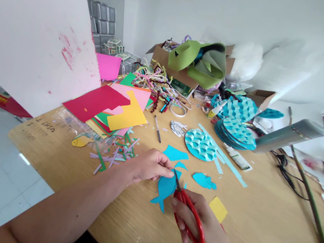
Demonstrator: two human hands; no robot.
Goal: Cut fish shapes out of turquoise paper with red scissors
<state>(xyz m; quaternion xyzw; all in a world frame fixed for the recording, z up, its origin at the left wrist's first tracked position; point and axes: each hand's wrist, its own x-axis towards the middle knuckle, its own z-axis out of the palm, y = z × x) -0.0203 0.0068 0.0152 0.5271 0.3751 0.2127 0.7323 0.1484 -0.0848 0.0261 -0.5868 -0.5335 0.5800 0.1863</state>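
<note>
My left hand pinches the top edge of a blue paper shape held just above the wooden table. My right hand grips red-handled scissors, whose blades meet the blue paper at its upper right edge. Blue offcuts and a small blue fish-like cutout lie just beyond the hands. A yellow paper square rests right of the scissors.
Stacked coloured paper sheets and paper strips lie left. Blue scaled paper discs, a glue bottle, a pen, a tape ring and a cardboard box with green felt sit farther back. A white board leans left.
</note>
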